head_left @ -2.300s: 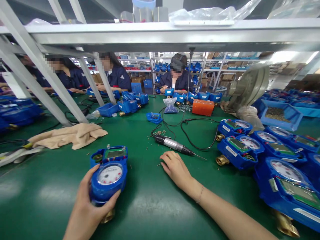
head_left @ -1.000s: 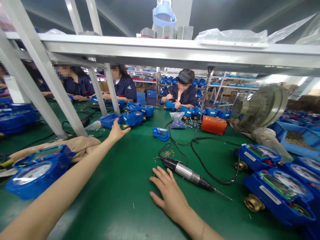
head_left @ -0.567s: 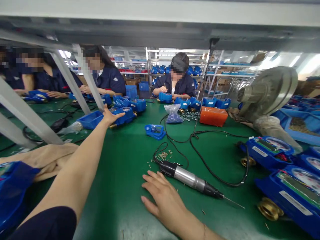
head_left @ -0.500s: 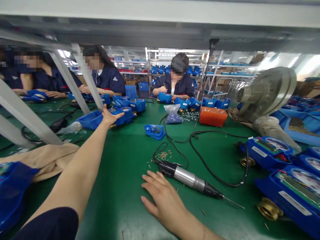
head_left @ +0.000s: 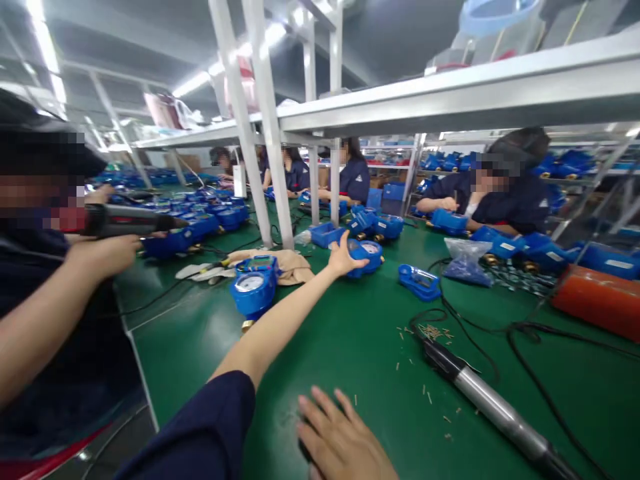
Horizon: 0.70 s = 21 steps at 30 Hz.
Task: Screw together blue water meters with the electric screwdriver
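Note:
My left hand (head_left: 341, 259) reaches far forward, thumb and fingers around the near side of a blue water meter (head_left: 367, 255) with a round dial. Part of the meter is hidden behind the hand. Low in the view, my right hand (head_left: 341, 437) lies open over the green table, fingers stretched and nothing held. To its right is an electric screwdriver (head_left: 500, 399), its tip out of view, with small loose screws (head_left: 434, 332) by its cord end. A blue plastic cover (head_left: 419, 283) rests beyond them. Another blue meter (head_left: 250, 288) sits left of my left forearm.
White shelf posts (head_left: 273, 167) rise beyond the cloth (head_left: 293, 265). A co-worker's hand (head_left: 103, 260) is close on the left by a power tool (head_left: 133, 221). An orange box (head_left: 600, 303), a bag of purple parts (head_left: 467, 262) and black cables (head_left: 533, 373) occupy the right.
The view has swung left, bringing in the co-worker with the power tool. The water meter at my left hand has come nearer, away from the meters behind it. My right hand stays open.

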Each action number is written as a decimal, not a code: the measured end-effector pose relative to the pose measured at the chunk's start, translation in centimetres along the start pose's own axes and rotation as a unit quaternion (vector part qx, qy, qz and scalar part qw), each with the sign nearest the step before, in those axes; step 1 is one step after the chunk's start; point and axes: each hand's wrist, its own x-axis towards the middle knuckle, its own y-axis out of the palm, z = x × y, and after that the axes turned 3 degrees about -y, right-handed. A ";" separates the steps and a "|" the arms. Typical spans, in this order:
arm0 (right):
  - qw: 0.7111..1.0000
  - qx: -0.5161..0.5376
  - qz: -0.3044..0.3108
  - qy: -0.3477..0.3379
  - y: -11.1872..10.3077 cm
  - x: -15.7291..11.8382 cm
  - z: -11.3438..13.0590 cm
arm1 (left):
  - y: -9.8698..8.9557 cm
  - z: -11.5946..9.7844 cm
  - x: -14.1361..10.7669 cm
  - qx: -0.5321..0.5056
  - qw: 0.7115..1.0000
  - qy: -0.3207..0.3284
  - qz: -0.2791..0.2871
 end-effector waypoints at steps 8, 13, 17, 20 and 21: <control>0.986 -0.008 0.091 0.142 -2.8 0.3 0.5 | -5.1 -1.3 -10.5 0.021 0.999 -0.024 0.012; 0.969 -0.086 0.054 0.227 -4.8 -3.7 -4.0 | -8.5 -1.6 -17.6 0.029 0.999 -0.039 -0.004; 0.962 -0.086 -0.003 0.260 -4.8 -4.7 -5.1 | -10.5 -2.5 -23.7 0.044 0.996 -0.070 -0.035; 0.953 -0.032 -0.070 0.295 -4.7 -4.1 -3.2 | -11.3 -3.7 -28.1 0.071 0.990 -0.102 -0.060; 0.945 -0.003 -0.089 0.314 -4.6 -3.8 -2.2 | -11.5 -4.1 -29.4 0.080 0.988 -0.112 -0.066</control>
